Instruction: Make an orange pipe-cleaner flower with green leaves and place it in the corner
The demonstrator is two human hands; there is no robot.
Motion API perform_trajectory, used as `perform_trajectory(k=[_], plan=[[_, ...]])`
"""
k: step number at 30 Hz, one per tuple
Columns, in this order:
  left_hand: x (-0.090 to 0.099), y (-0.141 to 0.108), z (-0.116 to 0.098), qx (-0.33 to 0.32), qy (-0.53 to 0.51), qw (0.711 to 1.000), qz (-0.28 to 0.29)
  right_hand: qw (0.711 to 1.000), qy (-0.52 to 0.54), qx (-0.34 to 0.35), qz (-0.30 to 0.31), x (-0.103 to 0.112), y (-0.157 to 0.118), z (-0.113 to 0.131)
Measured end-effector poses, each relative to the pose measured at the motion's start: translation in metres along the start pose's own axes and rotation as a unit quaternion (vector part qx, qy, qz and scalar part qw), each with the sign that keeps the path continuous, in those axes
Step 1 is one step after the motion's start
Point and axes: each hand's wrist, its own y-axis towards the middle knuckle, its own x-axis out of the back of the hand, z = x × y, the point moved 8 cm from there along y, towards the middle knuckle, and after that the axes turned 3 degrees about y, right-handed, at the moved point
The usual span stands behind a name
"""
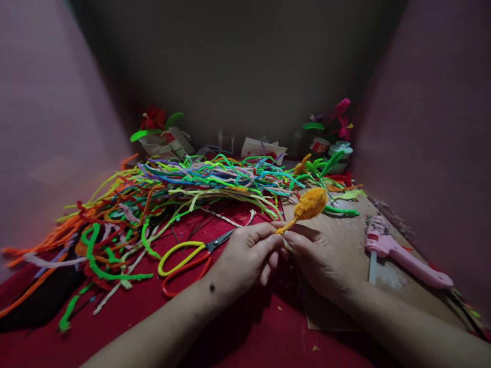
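Fuzzy orange piece (310, 203) held up by its stem between two hands

From where I stand, the piece sits just right of the frame's centre, its rounded head tilted up and to the right; the left hand (245, 250) has thumb and forefinger closed on the thin stem, while the right hand (320, 258) pinches close beside it, thumb and fingertips drawn together at the stem's lower end; gripping there seems meant to leave the soft head uncrushed. The scissors (210, 246) lie left of centre on the red cloth (245, 332), handles towards the person, probably for easy reach; the pink glue gun (399, 254) rests at the right on a board (324, 314), which perhaps spares the cloth from drips; the heap of fuzzy stems (215, 176) spreads across the middle and left.

The scissors' tips vanish near the left hand; something pale shows between the fingers, though I cannot tell what; the curled lower fingers are partly hidden; both forearms are cut off by the bottom edge; the upper background is too dim to read.
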Motion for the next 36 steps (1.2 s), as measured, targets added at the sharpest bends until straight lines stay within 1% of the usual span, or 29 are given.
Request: perform_trajectory(k=[3, 5, 8, 10, 12, 14, 16, 18, 20, 21, 22, 23, 24, 26, 27, 29, 30, 31, 32, 33, 34, 36], plan=[[-0.006, 0.001, 0.005, 0.019, -0.120, 0.991, 0.051, 1.000, 0.008, -0.002, -0.009, 0.001, 0.000, 0.001], [-0.009, 0.003, 0.009, 0.025, -0.187, 0.978, 0.086, 1.000, 0.018, -0.017, -0.008, 0.002, 0.000, -0.002], [-0.014, 0.003, 0.016, 0.045, -0.257, 0.956, 0.134, 1.000, 0.011, -0.025, -0.001, 0.002, 0.000, -0.002], [-0.018, 0.002, 0.018, 0.064, -0.286, 0.941, 0.169, 1.000, -0.006, -0.004, 0.004, 0.002, 0.000, 0.002], [-0.022, 0.000, 0.018, 0.082, -0.303, 0.928, 0.199, 0.999, -0.032, 0.034, 0.004, 0.001, -0.001, 0.010], [-0.025, -0.002, 0.017, 0.085, -0.300, 0.928, 0.206, 0.996, -0.059, 0.063, -0.004, 0.001, -0.003, 0.016], [-0.024, -0.001, 0.015, 0.068, -0.268, 0.944, 0.182, 0.995, -0.064, 0.068, -0.017, 0.002, -0.004, 0.017], [-0.021, 0.000, 0.012, 0.045, -0.190, 0.971, 0.136, 0.998, -0.041, 0.038, -0.017, 0.002, -0.004, 0.011], [-0.017, 0.001, 0.011, 0.022, -0.076, 0.993, 0.083, 1.000, -0.014, 0.005, -0.005, 0.000, -0.004, 0.003], [-0.014, 0.002, 0.009, 0.005, -0.009, 0.999, 0.052, 1.000, -0.007, 0.001, -0.005, 0.000, -0.004, 0.002], [-0.010, 0.002, 0.006, -0.022, 0.062, 0.998, 0.017, 1.000, -0.008, 0.008, -0.011, 0.001, -0.003, 0.003], [-0.005, 0.001, 0.002, -0.056, 0.134, 0.989, -0.023, 0.999, -0.014, 0.025, -0.025, 0.003, -0.003, 0.006], [-0.001, -0.001, -0.003, -0.096, 0.206, 0.972, -0.063, 0.998, -0.021, 0.042, -0.041, 0.005, -0.003, 0.009], [0.002, -0.006, -0.011, -0.169, 0.340, 0.917, -0.121, 0.997, -0.027, 0.051, -0.057, 0.006, -0.003, 0.012], [0.000, -0.009, -0.013, -0.197, 0.395, 0.888, -0.132, 0.997, -0.026, 0.043, -0.054, 0.005, -0.002, 0.012], [-0.005, -0.012, -0.013, -0.237, 0.476, 0.838, -0.121, 0.998, -0.031, 0.029, -0.048, 0.002, -0.002, 0.010], [-0.007, -0.013, -0.013, -0.252, 0.502, 0.820, -0.111, 0.998, -0.038, 0.031, -0.048, 0.002, -0.002, 0.011], [-0.009, -0.015, -0.014, -0.264, 0.517, 0.807, -0.106, 0.997, -0.048, 0.038, -0.051, 0.002, -0.002, 0.012], [-0.009, -0.016, -0.015, -0.271, 0.519, 0.804, -0.104, 0.996, -0.054, 0.046, -0.056, 0.003, -0.003, 0.012], [-0.007, -0.016, -0.017, -0.271, 0.509, 0.810, -0.104, 0.995, -0.057, 0.050, -0.058, 0.004, -0.003, 0.012], [-0.005, -0.016, -0.019, -0.265, 0.487, 0.825, -0.104, 0.996, -0.055, 0.049, -0.055, 0.005, -0.004, 0.011], [0.000, -0.014, -0.021, -0.241, 0.420, 0.869, -0.104, 0.998, -0.045, 0.035, -0.036, 0.004, -0.004, 0.007]])
